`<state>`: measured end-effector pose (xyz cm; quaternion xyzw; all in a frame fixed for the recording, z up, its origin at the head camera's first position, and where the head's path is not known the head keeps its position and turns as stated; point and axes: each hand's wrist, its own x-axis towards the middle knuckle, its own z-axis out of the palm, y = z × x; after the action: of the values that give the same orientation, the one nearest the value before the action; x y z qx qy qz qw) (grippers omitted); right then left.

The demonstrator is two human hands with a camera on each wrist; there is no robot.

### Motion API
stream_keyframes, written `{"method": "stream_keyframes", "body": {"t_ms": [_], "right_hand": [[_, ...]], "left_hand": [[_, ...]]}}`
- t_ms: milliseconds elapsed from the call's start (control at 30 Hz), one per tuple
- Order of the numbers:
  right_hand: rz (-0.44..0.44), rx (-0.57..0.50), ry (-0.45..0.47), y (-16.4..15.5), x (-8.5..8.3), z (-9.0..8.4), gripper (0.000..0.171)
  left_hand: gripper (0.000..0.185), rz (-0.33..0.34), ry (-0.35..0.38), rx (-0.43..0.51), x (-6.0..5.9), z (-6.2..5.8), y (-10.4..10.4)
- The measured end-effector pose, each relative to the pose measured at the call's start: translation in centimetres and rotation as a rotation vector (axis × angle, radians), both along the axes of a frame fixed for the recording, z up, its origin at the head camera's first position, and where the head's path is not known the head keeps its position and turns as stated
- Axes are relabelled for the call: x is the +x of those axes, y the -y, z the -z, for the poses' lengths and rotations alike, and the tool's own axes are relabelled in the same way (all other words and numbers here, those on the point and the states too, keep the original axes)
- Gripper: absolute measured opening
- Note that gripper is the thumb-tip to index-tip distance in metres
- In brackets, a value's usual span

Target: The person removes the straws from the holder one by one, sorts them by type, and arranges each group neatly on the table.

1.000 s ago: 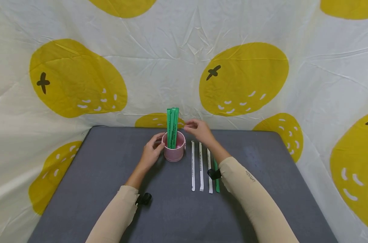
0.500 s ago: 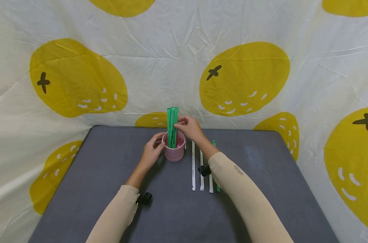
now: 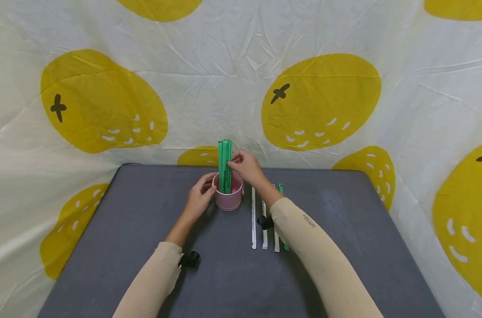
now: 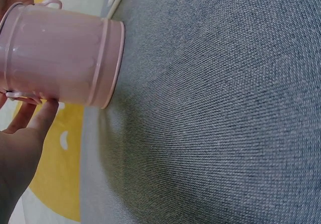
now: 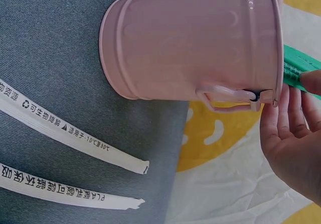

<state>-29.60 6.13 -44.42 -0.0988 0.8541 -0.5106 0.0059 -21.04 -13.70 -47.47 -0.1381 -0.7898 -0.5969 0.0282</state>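
A small pink metal bucket (image 3: pixel 228 202) with side handles stands upright near the table's far edge. Several green wrapped straws (image 3: pixel 224 161) lean upright out of its mouth. My left hand (image 3: pixel 198 196) holds the bucket from the left, thumb at the front rim and fingers behind; in the left wrist view its fingertips press near one handle. At the bucket's right side, my right hand (image 3: pixel 246 168) pinches the green straws between thumb and fingers. The right wrist view shows the thumb over a green straw (image 5: pixel 298 61) just beyond the bucket's rim. How many it grips I cannot tell.
Right of the bucket, white wrapped straws (image 3: pixel 253 225) lie side by side on the dark grey table (image 3: pixel 225 282). A green wrapped straw (image 3: pixel 286 245) lies at the row's right end, partly under the right forearm. A lemon-print curtain (image 3: pixel 217 97) hangs behind the table.
My right hand has moved left from beside the bucket to the green straws and now pinches them. The straws have tipped slightly left. My left hand stays on the bucket.
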Motion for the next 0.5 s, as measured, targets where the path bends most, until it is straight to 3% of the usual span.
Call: {"method": "stream_keyframes", "body": {"t_ms": [233, 500], "right_hand": [[0.015, 0.010, 0.015, -0.1, 0.1, -0.5, 0.021], [0.040, -0.074, 0.011, -0.9, 0.0, -0.6, 0.022]], "left_hand": [[0.047, -0.011, 0.009, 0.008, -1.6, 3.0, 0.2], [0.044, -0.034, -0.021, 0.038, -1.8, 3.6, 0.3]]}}
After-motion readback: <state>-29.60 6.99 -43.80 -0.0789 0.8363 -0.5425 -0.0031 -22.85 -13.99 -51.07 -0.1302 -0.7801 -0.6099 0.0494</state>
